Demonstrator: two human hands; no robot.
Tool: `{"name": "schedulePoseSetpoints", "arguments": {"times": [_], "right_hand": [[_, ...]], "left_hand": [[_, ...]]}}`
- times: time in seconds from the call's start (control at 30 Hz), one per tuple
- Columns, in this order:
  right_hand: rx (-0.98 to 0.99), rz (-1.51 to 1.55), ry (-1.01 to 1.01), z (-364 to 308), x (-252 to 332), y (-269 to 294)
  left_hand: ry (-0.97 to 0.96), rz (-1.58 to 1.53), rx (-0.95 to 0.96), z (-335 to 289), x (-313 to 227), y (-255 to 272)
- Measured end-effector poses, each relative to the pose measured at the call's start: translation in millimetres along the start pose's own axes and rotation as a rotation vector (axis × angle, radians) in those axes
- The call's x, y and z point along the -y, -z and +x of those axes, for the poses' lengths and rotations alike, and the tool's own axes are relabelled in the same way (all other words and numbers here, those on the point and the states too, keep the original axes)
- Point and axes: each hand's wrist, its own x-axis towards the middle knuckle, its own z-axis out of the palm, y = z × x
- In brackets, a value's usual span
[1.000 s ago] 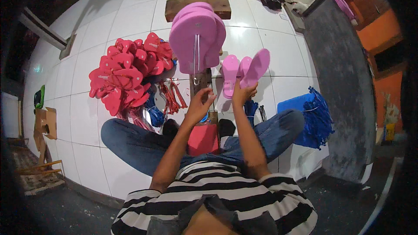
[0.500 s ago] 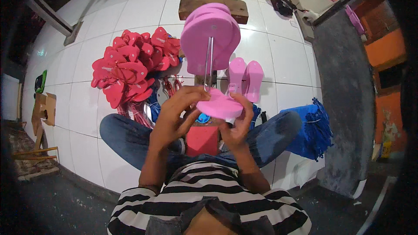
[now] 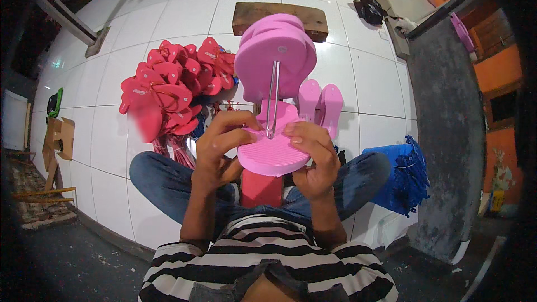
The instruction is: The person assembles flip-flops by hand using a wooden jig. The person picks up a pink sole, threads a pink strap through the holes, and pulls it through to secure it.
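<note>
Between my two hands is a pink flip-flop sole [image 3: 274,159], its ribbed face turned up. My left hand [image 3: 221,142] pinches its left edge, fingertips on top near the middle. My right hand [image 3: 314,159] grips the right edge, thumb underneath and fingers on the ribbed face. A thin, two-pronged metal rod [image 3: 273,100] meets the sole between my fingertips; whether it passes through, I cannot tell. Just beyond, several pink soles [image 3: 271,61] are bunched at the rod's far end. A red block [image 3: 262,191] shows below the sole, between my legs.
Red flip-flops [image 3: 168,89] lie heaped on the white tiles at the left. Beyond the soles is a wooden block [image 3: 310,22]. Two pink soles [image 3: 330,109] lie to the right, and blue strapping [image 3: 397,176] is bundled by my right knee.
The sole has come nearer to me and tipped, so more of its ribbed face shows. My right hand's fingers have moved onto its top, close to the rod's end.
</note>
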Motion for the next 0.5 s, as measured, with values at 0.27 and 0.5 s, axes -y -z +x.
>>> {"name": "schedulePoseSetpoints", "arguments": {"times": [0.27,0.5], "right_hand": [[0.043,-0.083,-0.254,9,16,4],[-0.145,-0.192,-0.518,28,-14,-17]], "left_hand": [[0.277,0.030,-0.093,13,-27,-4],[0.609,-0.116,-0.387,48,-5,-25]]}}
